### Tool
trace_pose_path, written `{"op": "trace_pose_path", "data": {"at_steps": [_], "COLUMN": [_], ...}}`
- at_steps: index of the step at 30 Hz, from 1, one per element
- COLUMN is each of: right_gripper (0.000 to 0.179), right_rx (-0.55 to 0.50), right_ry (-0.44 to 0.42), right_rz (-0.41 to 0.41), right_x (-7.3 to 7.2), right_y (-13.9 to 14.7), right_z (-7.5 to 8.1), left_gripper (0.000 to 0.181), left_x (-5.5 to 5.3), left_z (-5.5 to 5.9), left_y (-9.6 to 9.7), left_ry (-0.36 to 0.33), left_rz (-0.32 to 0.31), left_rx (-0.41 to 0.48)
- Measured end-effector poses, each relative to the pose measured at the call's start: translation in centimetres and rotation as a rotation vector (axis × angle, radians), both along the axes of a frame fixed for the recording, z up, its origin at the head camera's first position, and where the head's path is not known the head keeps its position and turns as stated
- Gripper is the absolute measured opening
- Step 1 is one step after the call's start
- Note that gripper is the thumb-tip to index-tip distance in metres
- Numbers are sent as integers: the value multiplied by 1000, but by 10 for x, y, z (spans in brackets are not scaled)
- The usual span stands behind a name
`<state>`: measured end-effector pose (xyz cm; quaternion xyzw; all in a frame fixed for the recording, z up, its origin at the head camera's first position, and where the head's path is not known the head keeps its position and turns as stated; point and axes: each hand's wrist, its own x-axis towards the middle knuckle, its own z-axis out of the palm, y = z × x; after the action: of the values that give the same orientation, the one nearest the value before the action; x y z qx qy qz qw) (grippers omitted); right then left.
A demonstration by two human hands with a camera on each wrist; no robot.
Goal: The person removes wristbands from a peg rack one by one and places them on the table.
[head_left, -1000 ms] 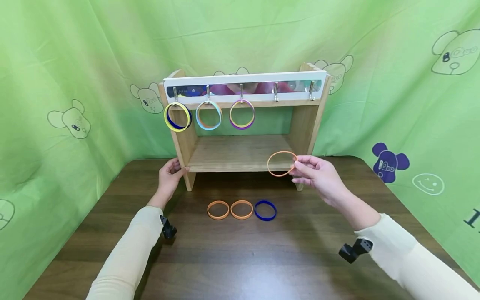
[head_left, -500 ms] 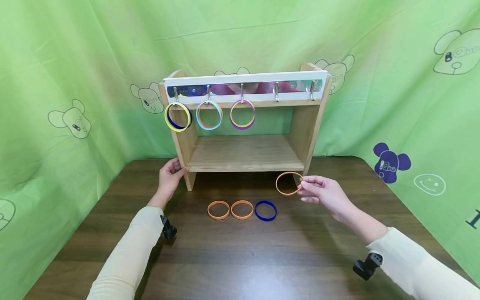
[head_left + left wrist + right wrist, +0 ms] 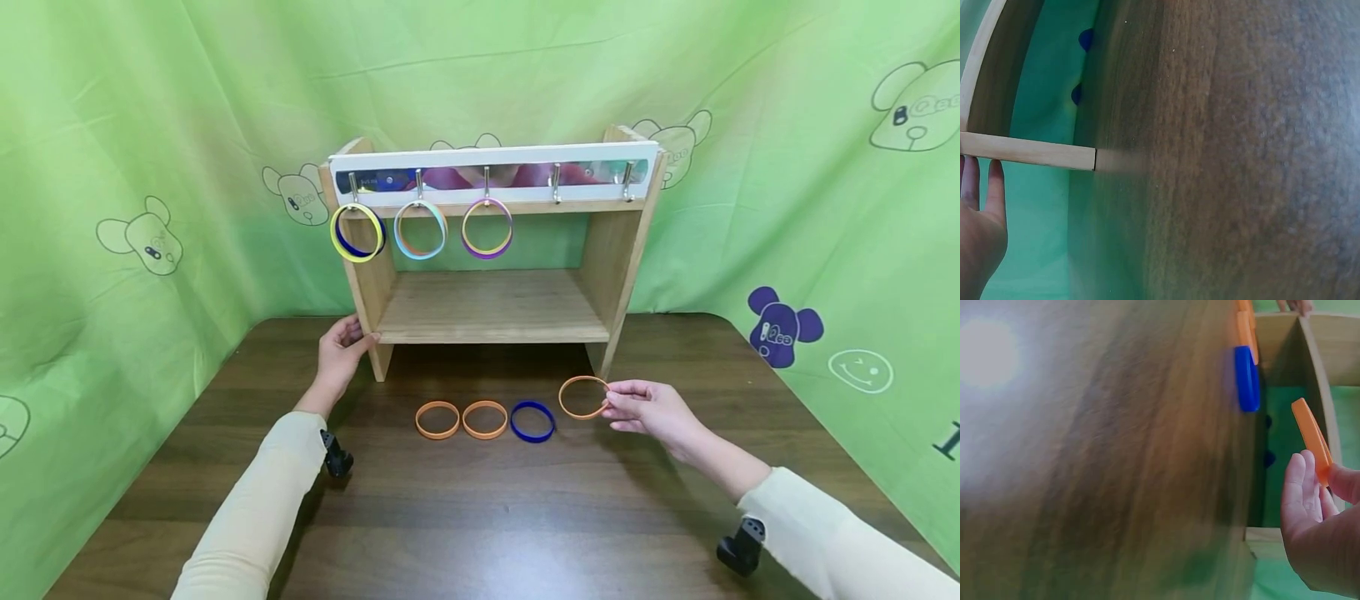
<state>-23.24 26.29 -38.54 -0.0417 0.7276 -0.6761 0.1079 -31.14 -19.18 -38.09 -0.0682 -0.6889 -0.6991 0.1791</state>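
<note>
My right hand (image 3: 656, 415) pinches an orange silicone wristband (image 3: 584, 417) by its right side. In the head view the band is at the right end of the row, beside a blue wristband (image 3: 532, 439); the right wrist view shows this held band (image 3: 1311, 434) tilted above the table. Left of the blue one lie two more orange wristbands (image 3: 437, 436) (image 3: 485, 436). My left hand (image 3: 339, 363) grips the lower left side panel of a wooden shelf (image 3: 491, 308), thumb at the front edge. In the left wrist view, fingers (image 3: 996, 187) touch the panel (image 3: 1029, 152).
Metal hooks (image 3: 556, 185) line the shelf's white top rail (image 3: 495, 157). From three of them hang a yellow and blue pair (image 3: 338, 242), a light blue and orange pair (image 3: 420, 255) and a purple and yellow pair (image 3: 487, 254). A green curtain (image 3: 187, 100) surrounds the brown table (image 3: 450, 525).
My right hand has lowered the orange wristband from in front of the shelf board toward the table, moving slightly right. The left hand stays on the panel.
</note>
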Motion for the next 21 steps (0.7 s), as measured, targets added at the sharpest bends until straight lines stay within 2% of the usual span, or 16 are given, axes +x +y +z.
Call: {"op": "trace_pose_path", "data": {"at_steps": [6, 21], "right_gripper": [29, 38], "right_rx": [21, 43], "right_ry": [-16, -65], "right_rz": [28, 59], "right_x": [1, -3], "right_y": [3, 6], "right_z": [-8, -25], "left_gripper": [43, 44], "left_x": [0, 0], "left_z": [3, 0], "left_y": [-1, -2], "left_ry": [0, -15], "left_rz": [6, 1], "left_rx": [-26, -22]}}
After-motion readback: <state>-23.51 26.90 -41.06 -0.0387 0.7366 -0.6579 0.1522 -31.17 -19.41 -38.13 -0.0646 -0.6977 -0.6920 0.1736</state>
